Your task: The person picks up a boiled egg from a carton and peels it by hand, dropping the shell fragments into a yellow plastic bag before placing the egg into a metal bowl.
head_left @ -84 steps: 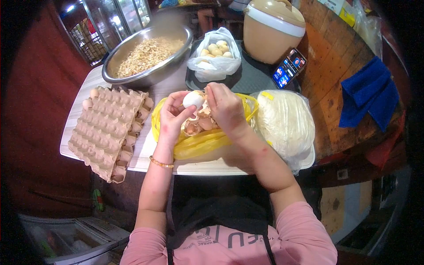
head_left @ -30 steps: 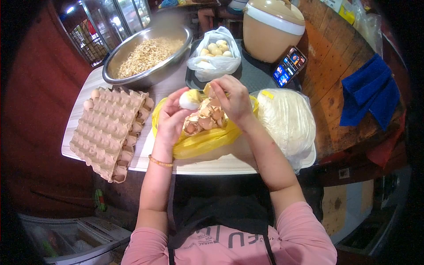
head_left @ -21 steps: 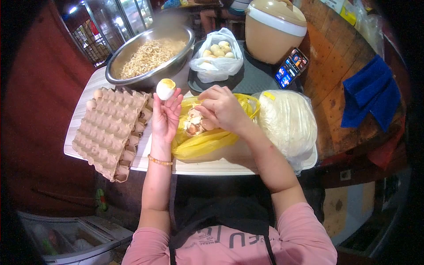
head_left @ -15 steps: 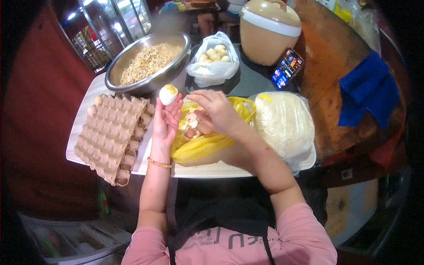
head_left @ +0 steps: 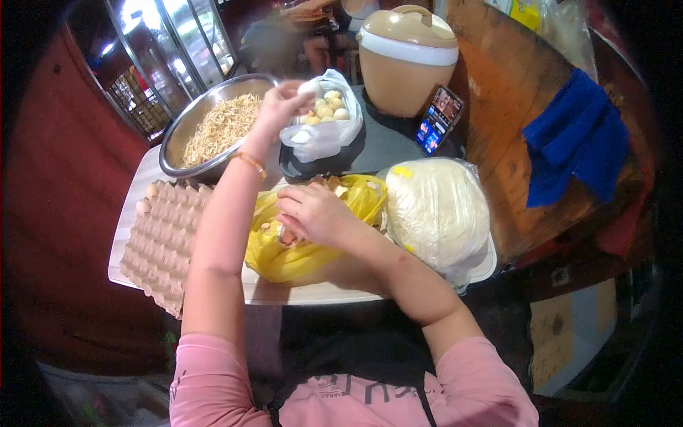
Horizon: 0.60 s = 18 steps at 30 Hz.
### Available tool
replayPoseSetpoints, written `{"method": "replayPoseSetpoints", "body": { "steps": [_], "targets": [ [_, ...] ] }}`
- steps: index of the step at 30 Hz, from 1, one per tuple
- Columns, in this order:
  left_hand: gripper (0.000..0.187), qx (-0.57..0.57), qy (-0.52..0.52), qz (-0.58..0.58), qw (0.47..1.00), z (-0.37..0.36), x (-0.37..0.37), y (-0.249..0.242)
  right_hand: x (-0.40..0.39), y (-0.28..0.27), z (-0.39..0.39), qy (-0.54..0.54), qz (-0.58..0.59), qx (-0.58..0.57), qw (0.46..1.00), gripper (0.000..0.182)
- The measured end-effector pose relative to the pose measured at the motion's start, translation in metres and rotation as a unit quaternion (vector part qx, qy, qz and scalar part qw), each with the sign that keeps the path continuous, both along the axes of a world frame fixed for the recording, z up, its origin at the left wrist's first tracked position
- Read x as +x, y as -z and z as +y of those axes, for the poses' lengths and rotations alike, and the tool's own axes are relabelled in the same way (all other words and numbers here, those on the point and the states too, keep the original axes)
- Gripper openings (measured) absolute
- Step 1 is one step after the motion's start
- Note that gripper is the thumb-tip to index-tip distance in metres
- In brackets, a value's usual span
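My left hand (head_left: 283, 107) reaches over the white plastic bag (head_left: 324, 146), its fingers closed around a peeled egg (head_left: 309, 88) that is slightly blurred. Inside that bag lie several peeled eggs (head_left: 329, 109), some white and some yellowish. Lower down, my right hand (head_left: 316, 213) is over the yellow plastic bag (head_left: 284, 267). Its fingers curl downward, and what they hold, if anything, is hidden. Broken eggshells (head_left: 288, 236) show in the yellow bag beside my right fingers.
Stacked egg trays (head_left: 160, 242) with two eggs (head_left: 147, 199) stand left. Behind are a steel bowl (head_left: 171, 146) of shredded pale food and a beige lidded container (head_left: 405, 78). A phone (head_left: 439, 121) leans there; a wrapped white bundle (head_left: 437, 206) and blue cloth (head_left: 576, 142) lie right.
My left hand has moved up and away with the egg, from beside the yellow bag to above the white bag. My right hand has lowered toward the shells. The view has shifted slightly.
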State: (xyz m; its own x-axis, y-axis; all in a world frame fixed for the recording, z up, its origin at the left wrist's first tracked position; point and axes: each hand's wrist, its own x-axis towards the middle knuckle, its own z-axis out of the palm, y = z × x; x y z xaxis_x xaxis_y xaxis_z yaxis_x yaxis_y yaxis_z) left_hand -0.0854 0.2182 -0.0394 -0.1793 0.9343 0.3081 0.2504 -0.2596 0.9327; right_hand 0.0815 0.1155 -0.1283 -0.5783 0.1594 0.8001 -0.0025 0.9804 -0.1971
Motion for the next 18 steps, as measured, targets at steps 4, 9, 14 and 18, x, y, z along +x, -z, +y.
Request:
{"method": "replayPoseSetpoints", "body": {
  "steps": [4, 9, 14, 18],
  "targets": [
    [0.046, -0.104, -0.051, 0.13, 0.985, 0.039, -0.016, 0.039, 0.003, -0.005, 0.003, 0.001, 0.01, -0.002, 1.0, 0.013],
    [0.054, -0.093, -0.1, 0.395, 0.909, 0.03, -0.018, 0.028, 0.004, -0.005, 0.001, -0.008, 0.004, -0.017, 1.0, 0.012],
    [0.054, -0.084, -0.087, 0.379, 0.917, -0.009, -0.02, -0.009, 0.006, -0.008, 0.001, 0.01, -0.008, -0.021, 1.0, 0.011],
    [0.059, -0.1, 0.128, 0.558, 0.813, -0.046, -0.009, 0.001, 0.003, -0.011, -0.002, 0.005, -0.023, -0.02, 1.0, 0.015]
  ]
}}
